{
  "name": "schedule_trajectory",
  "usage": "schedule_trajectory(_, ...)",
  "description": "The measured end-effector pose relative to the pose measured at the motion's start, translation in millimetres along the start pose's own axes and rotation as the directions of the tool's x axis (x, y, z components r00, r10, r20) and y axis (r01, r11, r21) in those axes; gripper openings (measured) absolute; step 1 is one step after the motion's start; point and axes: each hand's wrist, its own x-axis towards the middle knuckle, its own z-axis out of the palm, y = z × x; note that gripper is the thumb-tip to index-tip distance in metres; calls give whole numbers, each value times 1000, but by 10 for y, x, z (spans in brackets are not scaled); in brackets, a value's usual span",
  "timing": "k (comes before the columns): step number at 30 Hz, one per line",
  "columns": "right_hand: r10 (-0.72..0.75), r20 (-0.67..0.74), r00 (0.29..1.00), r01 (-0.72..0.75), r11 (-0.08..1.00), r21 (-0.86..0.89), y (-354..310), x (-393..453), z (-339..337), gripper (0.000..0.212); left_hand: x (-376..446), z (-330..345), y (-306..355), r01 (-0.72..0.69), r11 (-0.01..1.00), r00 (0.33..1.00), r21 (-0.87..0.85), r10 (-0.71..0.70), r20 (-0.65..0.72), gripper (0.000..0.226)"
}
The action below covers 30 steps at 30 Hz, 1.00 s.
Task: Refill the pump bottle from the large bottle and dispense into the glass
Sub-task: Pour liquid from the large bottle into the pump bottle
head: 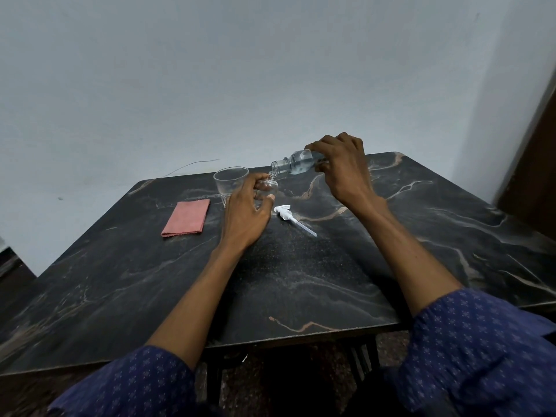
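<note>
while the right hand (338, 164) tips the large bottle (296, 164) nearly flat, its open mouth points left and down at the neck of the small pump bottle (267, 185). no label, brand or writing can be read on either bottle, nor on anything else on the desk (301, 281). the large bottle is clear plastic with a ribbed neck and holds clear liquid, and the right fingers are curled around its body, clamped on it from above. the pump bottle is small, clear and round-shouldered, with a bare threaded neck; it stands on the desk just under the large bottle's mouth. the left hand (245, 215) grips it from the near side, fingers and thumb wrapped around it, so its lower part is mostly hidden. whether liquid is running between the two mouths is too small to tell. the glass (230, 183) is clear, wide at the rim, upright on the desk just to the left of the pump bottle and partly behind the left hand. the white pump head (290, 217) with its thin tube lies on its side on the desk, just to the right of the left hand. a folded pink cloth (186, 218) lies flat to the left of the glass. the desk is dark, with pale marble-like veins. both forearms come out of blue patterned sleeves (481, 347).
</note>
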Motion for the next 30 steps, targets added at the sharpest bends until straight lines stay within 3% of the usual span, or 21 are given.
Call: schedule_trajectory(30, -8, -17, 1000, 8, 1000, 1, -5, -4, -10, 41, -12, -16, 28, 5, 1000, 1000, 21, -5, 5, 44)
